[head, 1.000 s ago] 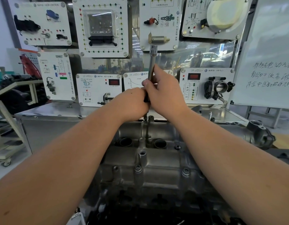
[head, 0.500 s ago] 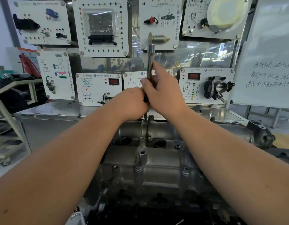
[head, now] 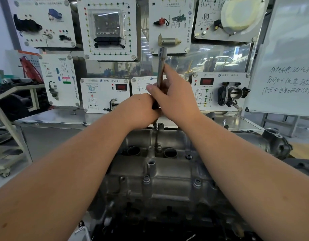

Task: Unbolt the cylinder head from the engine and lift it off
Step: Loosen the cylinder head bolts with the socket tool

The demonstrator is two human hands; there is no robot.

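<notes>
1. Head view, centre: the cylinder head (head: 160, 173), a grey metal casting, sits on the engine (head: 167, 221) directly below the camera, between the two forearms. It lies flat and seated; no gap under it can be seen.
2. Head view, upper centre: a long socket wrench (head: 161, 66) stands nearly upright over the far edge of the cylinder head. Its lower end runs down behind the hands to a bolt (head: 155, 126) at that far edge.
3. Right hand (head: 174, 98): fingers and thumb are wrapped round the middle of the wrench shaft, gripping it.
4. Left hand (head: 141, 112): curled closed round the dark lower part of the wrench, just below and touching the right hand.
5. Near bolts (head: 146, 178) and (head: 196, 182) show in their seats on the near side of the casting; another small one (head: 188, 156) sits beside the two open round wells (head: 170, 152).
6. Background: a steel bench (head: 63, 119) carries white training panels (head: 105, 94), and a whiteboard (head: 287, 66) stands at the right.
7. Progress, as judged: unbolting is under way at the far bolt. Several bolts appear to remain, and the lift-off is not yet begun.
</notes>
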